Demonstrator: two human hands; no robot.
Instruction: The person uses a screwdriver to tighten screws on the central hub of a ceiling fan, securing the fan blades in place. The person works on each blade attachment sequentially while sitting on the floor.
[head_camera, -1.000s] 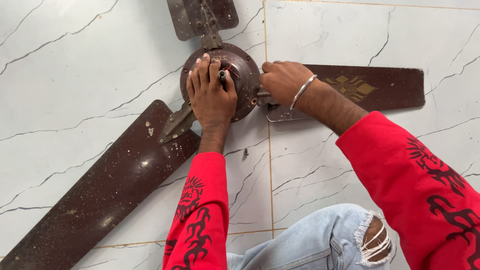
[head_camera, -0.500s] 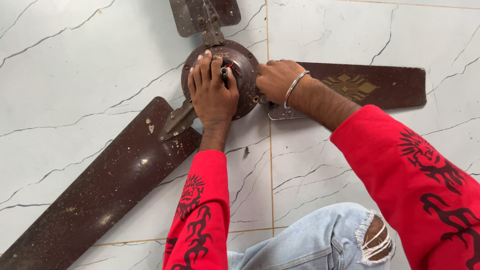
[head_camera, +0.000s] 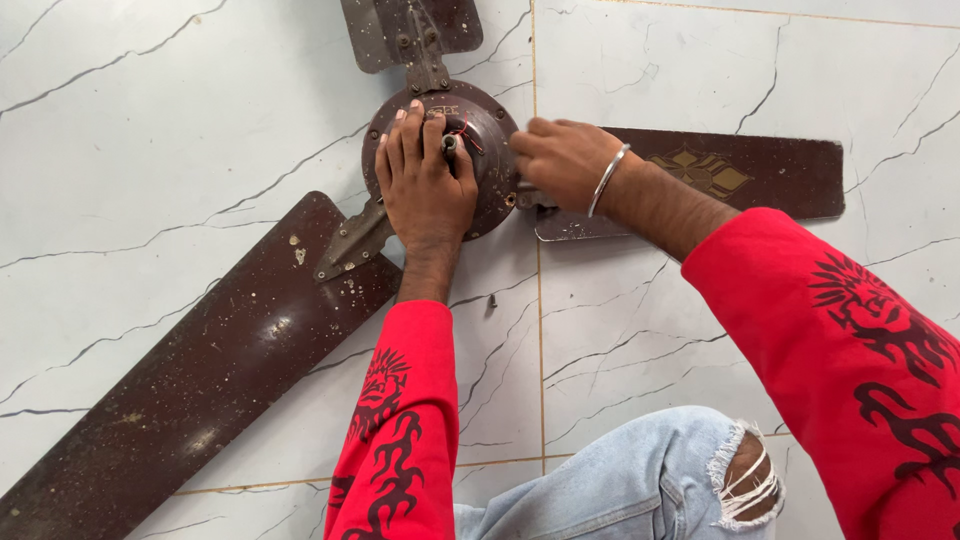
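The left hand lies flat, fingers spread, on the round brown motor housing of a ceiling fan lying on the white marble floor. The right hand (a steel bangle at its wrist) curls closed against the housing's edge, beside the right blade; what it grips is hidden.

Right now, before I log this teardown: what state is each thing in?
Ceiling fan: lying flat on the tiled floor.
Left blade: attached, dusty, spotted.
Right blade: attached, flat.
Top blade: attached, cropped.
Left hand: palm down on hub.
Right hand: at hub's edge.
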